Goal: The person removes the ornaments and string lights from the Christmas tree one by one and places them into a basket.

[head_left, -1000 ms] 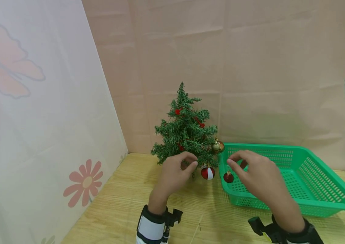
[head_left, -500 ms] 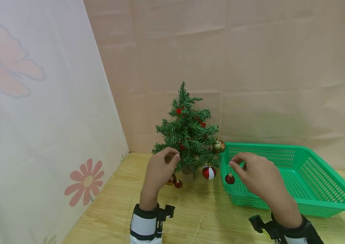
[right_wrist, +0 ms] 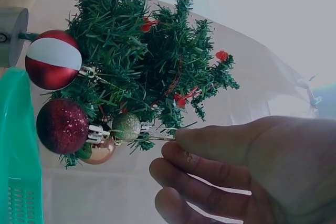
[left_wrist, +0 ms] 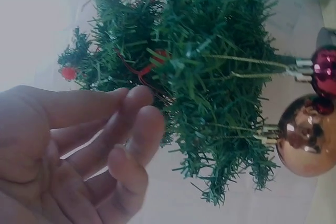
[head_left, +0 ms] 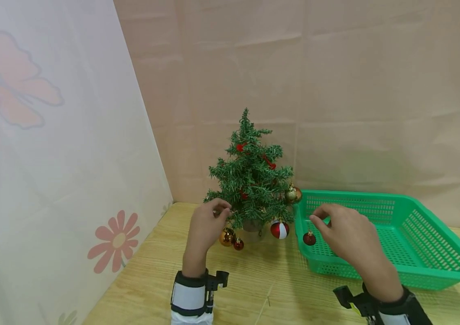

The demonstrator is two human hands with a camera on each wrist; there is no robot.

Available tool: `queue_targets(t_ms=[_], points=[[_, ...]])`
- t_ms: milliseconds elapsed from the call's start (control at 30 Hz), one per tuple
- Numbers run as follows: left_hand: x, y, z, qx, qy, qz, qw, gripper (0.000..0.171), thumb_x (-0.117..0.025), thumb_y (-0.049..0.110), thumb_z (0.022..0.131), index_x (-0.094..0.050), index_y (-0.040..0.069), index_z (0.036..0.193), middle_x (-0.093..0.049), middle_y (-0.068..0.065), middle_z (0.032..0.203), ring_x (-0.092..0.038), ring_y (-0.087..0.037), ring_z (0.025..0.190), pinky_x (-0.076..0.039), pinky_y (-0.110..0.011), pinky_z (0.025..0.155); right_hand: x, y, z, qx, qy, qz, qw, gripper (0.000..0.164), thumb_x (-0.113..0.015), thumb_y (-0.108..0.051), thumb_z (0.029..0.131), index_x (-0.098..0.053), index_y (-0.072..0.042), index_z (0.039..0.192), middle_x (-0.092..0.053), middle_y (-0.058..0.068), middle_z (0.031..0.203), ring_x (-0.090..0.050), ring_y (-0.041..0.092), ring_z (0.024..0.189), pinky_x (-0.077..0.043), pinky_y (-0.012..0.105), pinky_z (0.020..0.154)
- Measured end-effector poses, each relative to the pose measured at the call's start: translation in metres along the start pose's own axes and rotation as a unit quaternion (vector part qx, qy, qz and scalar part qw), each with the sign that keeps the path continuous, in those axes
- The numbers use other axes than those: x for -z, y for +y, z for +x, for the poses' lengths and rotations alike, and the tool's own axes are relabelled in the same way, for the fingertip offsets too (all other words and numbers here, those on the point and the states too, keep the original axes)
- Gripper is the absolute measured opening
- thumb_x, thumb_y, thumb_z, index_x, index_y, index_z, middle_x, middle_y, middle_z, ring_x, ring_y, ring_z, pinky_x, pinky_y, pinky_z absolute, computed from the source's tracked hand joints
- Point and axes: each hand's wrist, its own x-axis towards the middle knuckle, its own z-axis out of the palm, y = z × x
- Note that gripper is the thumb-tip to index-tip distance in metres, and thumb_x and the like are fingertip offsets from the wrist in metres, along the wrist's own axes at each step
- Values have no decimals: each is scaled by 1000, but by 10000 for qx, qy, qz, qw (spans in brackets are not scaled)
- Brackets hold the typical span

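In the head view a small artificial Christmas tree [head_left: 250, 176] stands on the table. My right hand [head_left: 348, 232] pinches the gold string of a dark red bauble [head_left: 309, 238], which dangles over the green basket's near-left edge. The right wrist view shows this bauble's glitter [right_wrist: 63, 126] and the taut string running to thumb and fingertips. My left hand [head_left: 207, 228] is beside the tree's lower left branches, fingers loosely bent, nothing visible between them. Close by, a shiny gold bauble [left_wrist: 307, 140] and a small red bauble [left_wrist: 326, 69] hang by strings from a branch.
A green plastic basket [head_left: 392, 271] sits right of the tree. A red and white bauble [head_left: 280, 230] and a glittery gold bauble [right_wrist: 126, 126] hang on the tree's right side. Red bows [head_left: 269, 162] dot the branches. Printed cloth [head_left: 120, 135] walls the left.
My left hand has drawn left, away from the tree's front, uncovering the gold and small red baubles. My right hand still holds the dark red bauble, nearly in place.
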Motion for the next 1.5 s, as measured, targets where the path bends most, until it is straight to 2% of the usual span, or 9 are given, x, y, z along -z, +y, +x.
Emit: queue_targets(t_ms=[167,300,533,667,833,1133,1400,1500], points=[[-2,-4,1,271,-373,299,9985,15,-59,5,97,-72,5,104,-75,-8,92,-37,-9,46,-28,-23,45,-1,2,0,-43,64,-30,10000,15,-65,-29,96,-74,-17,99,-65,-4,66,-48,11,49,-33,31,40],[-3,-4,1,404,-441,347,9976,17,-58,1,96,-73,5,103,-75,-8,93,-32,-9,43,-25,-22,44,-2,2,0,-68,97,-27,9999,16,-65,-30,96,-74,-17,99,-62,-5,64,-46,13,47,-32,31,40],[-4,-7,1,508,-713,528,9948,16,-68,1,89,-72,7,103,-73,-7,95,-53,-12,57,-37,-25,51,-3,3,1,-112,4,-73,9999,15,-66,-28,96,-74,-17,99,-65,-2,70,-47,13,49,-34,31,41],[-6,-10,2,550,-899,565,9928,22,-68,-1,86,-72,8,107,-73,-7,98,-59,-14,62,-41,-26,54,-4,4,1,-122,-32,-73,9999,14,-66,-29,95,-74,-17,99,-67,-1,74,-48,12,51,-35,31,42],[-8,-13,4,586,-1026,663,9908,28,-71,-1,83,-73,10,108,-74,-8,102,-65,-17,73,-45,-27,58,-5,4,2,-109,-19,-57,9999,14,-66,-29,95,-73,-17,99,-65,-2,71,-46,13,49,-34,31,41],[-14,-17,6,538,-1070,549,9913,35,-68,-7,78,-73,7,110,-73,-11,98,-60,-16,66,-44,-27,54,-7,6,3,-158,-175,-86,9997,15,-65,-29,96,-74,-17,99,-71,3,80,-49,12,51,-35,31,41],[-18,-16,6,375,-926,944,9905,35,-67,-9,77,-74,6,108,-73,-9,92,-59,-15,64,-44,-26,53,-9,6,3,-140,-275,-108,9995,15,-66,-27,96,-74,-15,100,-72,4,83,-48,12,50,-35,31,42],[-20,-14,6,352,-867,910,9914,36,-66,-10,77,-72,6,109,-73,-9,91,-58,-14,62,-43,-26,51,-10,6,3,-130,-295,-118,9994,14,-66,-26,95,-74,-15,99,-72,3,82,-46,13,48,-34,31,42]])
